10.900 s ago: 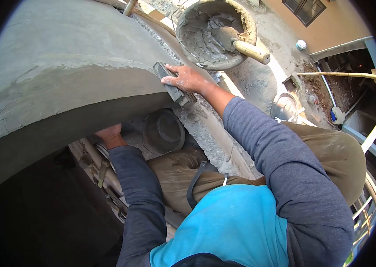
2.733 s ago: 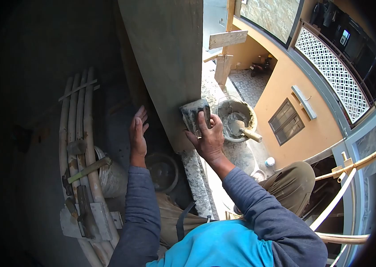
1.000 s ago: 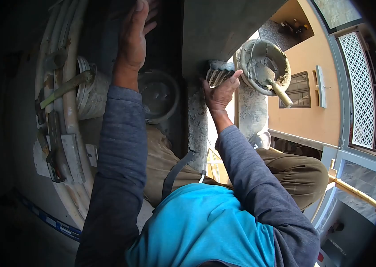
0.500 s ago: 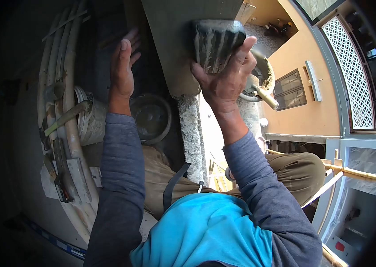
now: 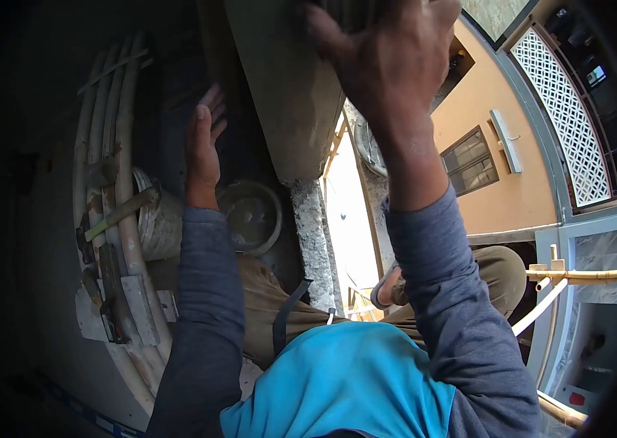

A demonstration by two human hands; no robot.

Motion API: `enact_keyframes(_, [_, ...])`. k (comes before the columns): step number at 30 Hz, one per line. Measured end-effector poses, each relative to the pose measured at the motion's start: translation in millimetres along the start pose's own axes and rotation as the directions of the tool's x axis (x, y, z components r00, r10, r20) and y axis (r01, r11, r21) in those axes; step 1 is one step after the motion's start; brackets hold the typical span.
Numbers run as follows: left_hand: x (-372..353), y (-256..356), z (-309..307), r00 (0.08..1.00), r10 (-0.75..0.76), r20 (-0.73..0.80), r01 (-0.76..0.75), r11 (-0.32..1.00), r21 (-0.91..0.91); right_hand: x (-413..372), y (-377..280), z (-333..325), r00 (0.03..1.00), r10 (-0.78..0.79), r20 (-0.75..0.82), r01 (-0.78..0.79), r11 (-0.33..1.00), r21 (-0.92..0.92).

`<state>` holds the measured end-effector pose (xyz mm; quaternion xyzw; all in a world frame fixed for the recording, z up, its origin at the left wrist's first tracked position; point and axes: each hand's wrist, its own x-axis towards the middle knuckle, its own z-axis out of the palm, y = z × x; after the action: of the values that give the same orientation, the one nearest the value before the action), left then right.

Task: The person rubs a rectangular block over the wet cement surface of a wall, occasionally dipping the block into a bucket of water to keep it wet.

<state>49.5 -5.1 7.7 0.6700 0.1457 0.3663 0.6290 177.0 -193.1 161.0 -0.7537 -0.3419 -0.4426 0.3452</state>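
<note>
My right hand (image 5: 400,66) reaches up at the top of the view, blurred, thumb and fingers around a dark ribbed block (image 5: 356,9), most of which is cut off by the frame edge or hidden by the hand. It is close over the grey plastered column face (image 5: 279,87). To the left, my left hand (image 5: 202,146) is raised with fingers extended and holds nothing. It hovers beside the dark side of the column, above a round bucket (image 5: 277,219).
Bamboo poles (image 5: 124,109) run along the left, with a green-handled hammer (image 5: 120,213) lying across them and a pale bucket (image 5: 162,233) beside. Below the column is a rough concrete edge (image 5: 312,241). More bamboo scaffolding (image 5: 593,275) stands at right, near an orange wall (image 5: 520,197).
My right hand has moved up with the dark ribbed block, which is now mostly out of view. My left hand stays raised and open. The view has shifted slightly.
</note>
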Motion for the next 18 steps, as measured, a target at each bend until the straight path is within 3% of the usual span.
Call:
enact_keyframes(5, [-0.7,-6.2,-3.7,1.0,-0.008,0.005,0.007,1.0,0.012,-248.3,55.2,70.3,0.938,0.148,0.315,-0.163,0.986,0.023])
enact_keyframes(6, [0.2,-9.6,-4.9,1.0,-0.01,0.009,0.01,1.0,0.014,-285.0,59.7,64.6,0.887,0.21,0.411,-0.263,0.962,0.075])
enact_keyframes(8, [1.7,-13.2,-3.7,1.0,-0.009,0.025,0.008,1.0,0.029,-327.9,62.3,52.1,0.869,0.242,0.431,-0.29,0.956,0.047])
enact_keyframes(13, [1.6,-26.4,2.2,0.997,-0.032,0.064,0.029,0.999,0.046,-266.8,75.8,52.9,0.926,0.326,0.188,-0.369,0.884,0.286])
enact_keyframes(17, [-1.9,-45.9,13.4,0.991,-0.096,0.093,0.093,0.995,0.042,-164.5,99.9,43.6,0.974,0.215,0.07,-0.216,0.793,0.57])
enact_keyframes(18, [-2.9,-49.2,15.9,0.986,-0.121,0.117,0.117,0.992,0.042,-132.0,99.0,30.9,0.973,0.209,0.098,-0.219,0.698,0.682])
